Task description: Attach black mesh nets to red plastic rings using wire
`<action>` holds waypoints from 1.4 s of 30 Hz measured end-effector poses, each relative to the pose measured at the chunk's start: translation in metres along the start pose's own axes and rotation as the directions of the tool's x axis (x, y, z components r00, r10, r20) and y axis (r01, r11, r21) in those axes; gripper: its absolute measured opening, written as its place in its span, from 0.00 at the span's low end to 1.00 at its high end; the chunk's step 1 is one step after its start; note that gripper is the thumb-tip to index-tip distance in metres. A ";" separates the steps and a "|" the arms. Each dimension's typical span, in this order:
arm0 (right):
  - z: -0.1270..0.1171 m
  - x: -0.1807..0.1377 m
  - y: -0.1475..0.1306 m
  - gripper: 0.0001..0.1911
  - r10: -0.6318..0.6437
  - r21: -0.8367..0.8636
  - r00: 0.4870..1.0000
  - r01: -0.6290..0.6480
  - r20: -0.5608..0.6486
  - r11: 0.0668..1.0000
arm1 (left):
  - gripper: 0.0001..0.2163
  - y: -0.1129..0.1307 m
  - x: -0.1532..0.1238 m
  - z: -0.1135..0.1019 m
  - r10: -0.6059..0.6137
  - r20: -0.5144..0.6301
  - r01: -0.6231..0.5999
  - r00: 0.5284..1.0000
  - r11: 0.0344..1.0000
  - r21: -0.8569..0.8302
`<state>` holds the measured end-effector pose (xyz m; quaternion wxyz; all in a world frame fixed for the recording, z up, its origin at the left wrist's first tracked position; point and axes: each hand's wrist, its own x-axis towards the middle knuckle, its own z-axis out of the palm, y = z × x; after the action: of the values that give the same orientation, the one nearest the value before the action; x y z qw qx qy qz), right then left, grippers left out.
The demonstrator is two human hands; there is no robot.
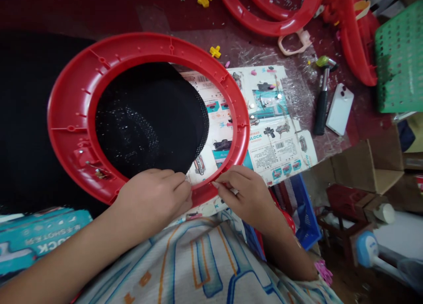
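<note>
A large red plastic oval ring (71,99) lies on the table, its ribbed underside facing up. Black perforated mesh (152,105) shows through its opening, covering the left and middle part. My left hand (157,189) is closed over the near rim, beside the lower edge of the mesh; its fingertips are partly hidden, so whether it also pinches the mesh is unclear. Farther right, my right hand (246,191) pinches the inner edge of the same rim between thumb and fingers. A small metal spring part (101,174) sits in the ring's lower left.
Printed cardboard (280,150) lies under the ring. To the right are a hammer (322,97), a white phone (340,109) and a green basket (399,57). More red rings (264,26) and yellow pieces (215,52) lie behind. A blue crate (306,216) stands below the table edge.
</note>
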<state>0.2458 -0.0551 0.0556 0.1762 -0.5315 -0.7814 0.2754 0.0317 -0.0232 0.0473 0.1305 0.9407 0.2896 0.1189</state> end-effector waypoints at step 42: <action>0.012 0.000 -0.003 0.12 0.228 0.030 0.974 -0.227 -0.017 0.973 | 0.14 0.010 -0.002 -0.006 -0.250 0.311 0.353 0.917 0.872 -0.340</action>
<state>0.2373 -0.0589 0.0481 0.1588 -0.6177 -0.7098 0.2990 0.0329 -0.0313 0.0557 0.3681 0.8459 0.3849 0.0289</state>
